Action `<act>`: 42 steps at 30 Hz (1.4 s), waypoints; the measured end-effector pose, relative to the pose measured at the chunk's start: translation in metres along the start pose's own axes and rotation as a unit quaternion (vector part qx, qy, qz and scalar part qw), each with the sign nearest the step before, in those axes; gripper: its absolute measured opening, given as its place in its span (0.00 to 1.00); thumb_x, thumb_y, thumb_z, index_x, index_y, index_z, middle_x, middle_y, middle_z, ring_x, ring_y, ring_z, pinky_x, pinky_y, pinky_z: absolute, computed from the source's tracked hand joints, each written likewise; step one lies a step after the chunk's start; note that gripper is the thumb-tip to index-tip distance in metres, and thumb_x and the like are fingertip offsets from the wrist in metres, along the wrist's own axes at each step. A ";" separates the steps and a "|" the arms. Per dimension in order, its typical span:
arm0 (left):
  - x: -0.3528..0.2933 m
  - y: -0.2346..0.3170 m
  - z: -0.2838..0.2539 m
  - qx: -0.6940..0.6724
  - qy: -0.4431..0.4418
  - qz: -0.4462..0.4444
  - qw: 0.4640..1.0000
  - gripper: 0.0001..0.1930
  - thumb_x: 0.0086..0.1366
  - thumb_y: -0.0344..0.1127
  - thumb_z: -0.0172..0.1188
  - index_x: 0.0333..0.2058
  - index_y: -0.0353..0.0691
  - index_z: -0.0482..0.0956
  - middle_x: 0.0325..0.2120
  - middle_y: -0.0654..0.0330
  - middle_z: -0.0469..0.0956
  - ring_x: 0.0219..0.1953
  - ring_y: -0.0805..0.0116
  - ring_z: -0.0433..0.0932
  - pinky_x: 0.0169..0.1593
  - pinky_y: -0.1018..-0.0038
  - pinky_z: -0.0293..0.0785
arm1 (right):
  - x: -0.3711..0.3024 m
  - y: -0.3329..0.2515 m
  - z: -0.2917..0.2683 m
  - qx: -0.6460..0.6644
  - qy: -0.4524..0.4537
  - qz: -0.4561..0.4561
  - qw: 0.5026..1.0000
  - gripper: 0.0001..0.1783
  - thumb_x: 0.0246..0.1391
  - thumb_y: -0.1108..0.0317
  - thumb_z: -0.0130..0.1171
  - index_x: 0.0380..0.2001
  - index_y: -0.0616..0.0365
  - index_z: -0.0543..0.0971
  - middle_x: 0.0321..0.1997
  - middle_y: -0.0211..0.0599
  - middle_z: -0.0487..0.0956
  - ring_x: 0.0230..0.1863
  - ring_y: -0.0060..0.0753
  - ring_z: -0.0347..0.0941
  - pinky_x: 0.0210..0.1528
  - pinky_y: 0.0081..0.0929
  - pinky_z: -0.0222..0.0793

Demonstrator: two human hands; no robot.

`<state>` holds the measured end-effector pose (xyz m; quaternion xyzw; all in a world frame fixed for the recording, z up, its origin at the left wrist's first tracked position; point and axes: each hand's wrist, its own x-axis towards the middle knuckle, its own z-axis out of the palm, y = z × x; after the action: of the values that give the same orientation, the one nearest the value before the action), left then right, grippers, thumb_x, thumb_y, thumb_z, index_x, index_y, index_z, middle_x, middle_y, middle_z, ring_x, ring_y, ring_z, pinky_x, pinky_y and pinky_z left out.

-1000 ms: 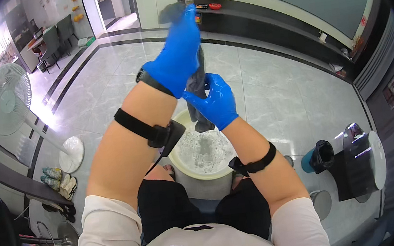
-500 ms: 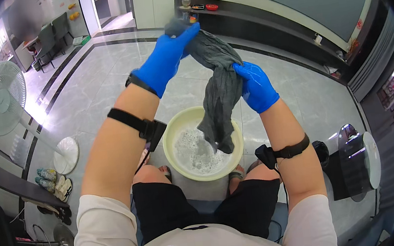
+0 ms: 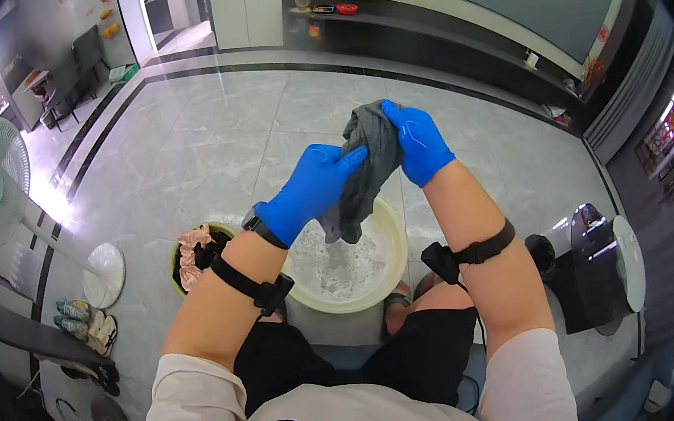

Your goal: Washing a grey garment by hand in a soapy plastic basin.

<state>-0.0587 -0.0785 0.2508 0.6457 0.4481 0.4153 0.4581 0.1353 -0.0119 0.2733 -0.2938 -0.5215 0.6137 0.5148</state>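
A dark grey wet-looking cloth [image 3: 366,157], bunched and hanging in folds, is stretched between my two blue-gloved hands. My left hand [image 3: 319,183] grips its left side, thumb pointing along the fabric. My right hand [image 3: 419,141] pinches the upper right edge. Below the cloth stands a pale yellow basin [image 3: 397,245] on the floor between my feet. Sudsy water [image 3: 340,272] with white foam fills it. The cloth's lower end hangs over the basin; I cannot tell whether it touches the water.
Left of my left forearm sits a second basin [image 3: 175,266] with pink and black fabric. A white standing fan [image 3: 103,274] and shoes [image 3: 101,330] stand farther left. At right is a glass-sided table [image 3: 602,272]. A low TV bench [image 3: 450,39] runs along the far wall.
My left hand has come down and nearer, and the cloth is now bunched more compactly. The right hand shifted slightly left and up. The second basin has come into view.
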 end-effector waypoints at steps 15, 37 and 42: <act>0.016 0.016 -0.050 -0.285 0.092 0.050 0.953 0.12 0.68 0.33 0.59 0.39 0.27 0.83 0.34 0.54 0.85 0.35 0.69 0.82 0.45 0.73 0.79 | 0.001 0.039 -0.060 -0.191 0.241 0.025 0.951 0.22 0.59 0.49 0.63 0.35 0.62 0.80 0.28 0.36 0.79 0.25 0.31 0.75 0.28 0.31 0.72; 0.015 0.002 -0.069 -0.223 0.098 0.079 0.967 0.12 0.64 0.32 0.65 0.43 0.30 0.83 0.41 0.57 0.82 0.43 0.69 0.81 0.51 0.74 0.75 | 0.025 -0.042 -0.037 -0.307 -0.032 -0.169 0.936 0.15 0.56 0.66 0.62 0.44 0.64 0.80 0.43 0.47 0.83 0.45 0.43 0.78 0.49 0.35 0.73; 0.017 0.007 -0.053 -0.084 0.176 0.256 0.947 0.15 0.64 0.32 0.67 0.48 0.31 0.83 0.66 0.52 0.64 0.60 0.67 0.71 0.60 0.71 0.70 | 0.019 -0.064 -0.028 -0.493 0.067 -0.333 0.801 0.16 0.55 0.61 0.60 0.36 0.65 0.81 0.37 0.59 0.80 0.39 0.59 0.78 0.42 0.41 0.74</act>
<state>-0.1036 -0.0522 0.2725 0.6146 0.3049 0.6614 0.3031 0.1761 0.0108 0.3293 -0.3567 -0.7835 0.0433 0.5070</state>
